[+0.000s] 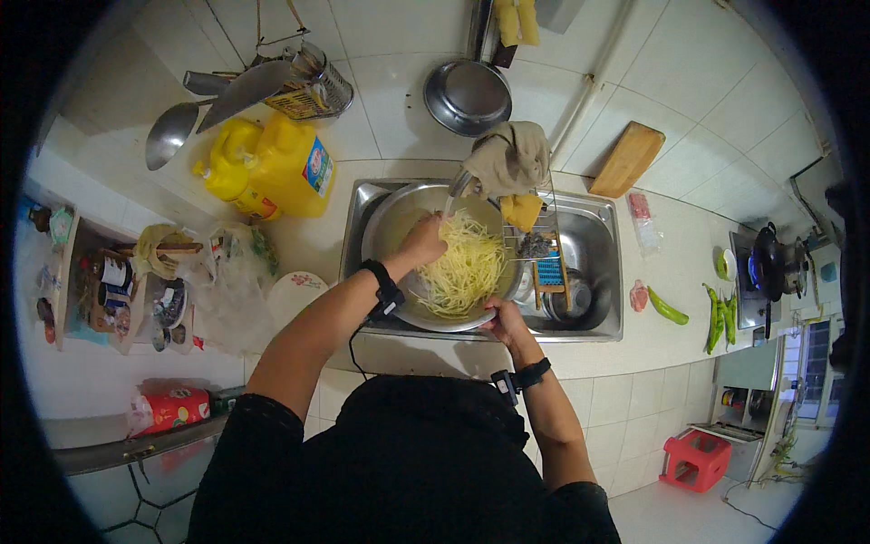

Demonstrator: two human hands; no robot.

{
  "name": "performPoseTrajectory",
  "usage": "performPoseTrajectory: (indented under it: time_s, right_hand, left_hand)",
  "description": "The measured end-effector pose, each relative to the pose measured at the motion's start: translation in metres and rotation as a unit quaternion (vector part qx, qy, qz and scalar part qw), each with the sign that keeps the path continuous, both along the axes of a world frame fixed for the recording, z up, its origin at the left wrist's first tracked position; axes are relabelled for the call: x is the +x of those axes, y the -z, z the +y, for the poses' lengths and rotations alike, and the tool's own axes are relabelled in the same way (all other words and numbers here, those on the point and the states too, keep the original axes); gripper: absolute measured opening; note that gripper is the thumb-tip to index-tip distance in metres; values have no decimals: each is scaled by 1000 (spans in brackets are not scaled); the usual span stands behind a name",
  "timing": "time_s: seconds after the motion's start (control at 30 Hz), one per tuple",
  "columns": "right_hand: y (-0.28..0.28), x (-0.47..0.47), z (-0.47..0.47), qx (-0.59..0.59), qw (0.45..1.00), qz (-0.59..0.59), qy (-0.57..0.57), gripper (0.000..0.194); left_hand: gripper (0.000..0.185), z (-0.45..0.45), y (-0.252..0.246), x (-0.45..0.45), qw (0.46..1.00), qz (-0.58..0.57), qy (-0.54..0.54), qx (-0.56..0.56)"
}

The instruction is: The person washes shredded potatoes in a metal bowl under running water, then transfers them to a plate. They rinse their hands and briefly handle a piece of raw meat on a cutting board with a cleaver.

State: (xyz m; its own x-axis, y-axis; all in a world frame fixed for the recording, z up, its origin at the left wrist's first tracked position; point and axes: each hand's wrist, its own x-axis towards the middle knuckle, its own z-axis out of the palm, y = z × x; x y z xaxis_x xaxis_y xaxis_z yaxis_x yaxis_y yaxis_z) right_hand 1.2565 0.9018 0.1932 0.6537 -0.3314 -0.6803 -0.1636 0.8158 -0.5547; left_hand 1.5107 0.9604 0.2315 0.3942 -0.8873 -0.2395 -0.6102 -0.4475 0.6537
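Observation:
A large stainless steel bowl [401, 204] rests over the left basin of a double sink, full of pale yellow-green vegetable shreds [462, 272]. My left hand [425, 241] is inside the bowl at the upper left edge of the shreds, just beside the stream below the faucet [462, 183]; its fingertips are partly hidden, so whether they grip anything cannot be told. My right hand [504, 321] grips the bowl's rim at the lower right. A cloth [513, 153] is draped over the faucet. Each wrist wears a black strap with a small device.
A wire rack [550, 231] holding a yellow cloth and a scrubber spans the sink divider near the right basin [605, 272]. Green peppers [667, 306] lie on the right counter, before a wok [768, 262] over a blue flame. Yellow jugs [292, 170] stand at left.

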Motion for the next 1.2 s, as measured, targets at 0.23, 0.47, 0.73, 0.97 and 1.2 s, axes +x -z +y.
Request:
performPoseTrajectory:
  time_s: [0.23,0.47,0.73,0.97,1.2]
  right_hand:
    - [-9,9,5,-58,998,-16,-18,18]
    - [-12,13,14,-40,998,3,52,28]
    - [-12,23,6,-66,998,-24,1,31]
    - [-10,21,5,-76,997,13,25,27]
    - [-5,18,5,-67,997,-7,22,27]
  left_hand:
    - [83,20,-11,-48,969,-185,162,4]
    - [64,13,-3,-10,970,-219,49,95]
    - [54,8,-24,25,978,201,-44,31]
    - [75,28,-26,-1,986,-75,-63,137]
    - [90,44,-17,-45,980,-144,89,108]
